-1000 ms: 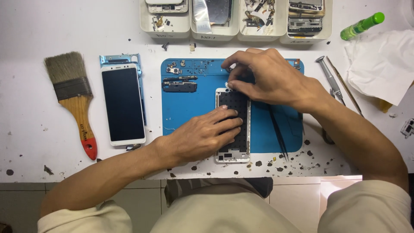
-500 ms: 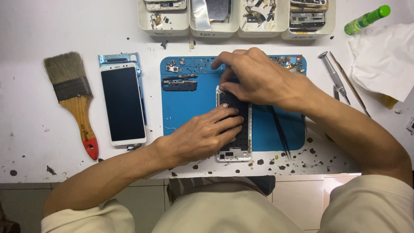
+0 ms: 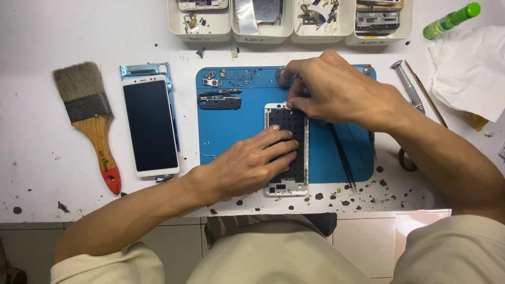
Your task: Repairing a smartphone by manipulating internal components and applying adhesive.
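The left hand (image 3: pixel 247 165) lies flat, pinning a white-framed opened phone with a dark perforated inner plate (image 3: pixel 288 150) at the centre of a blue rubber mat (image 3: pixel 231 131). At its twelve o'clock end, the right hand (image 3: pixel 336 92) pinches narrowly (contents unclear). Steady downward pressure should stop slipping.

My left hand (image 3: pixel 251 163) pins the opened phone (image 3: pixel 286 150) flat on the blue mat (image 3: pixel 231 131), right hand (image 3: pixel 336 92) pinching at its top edge.
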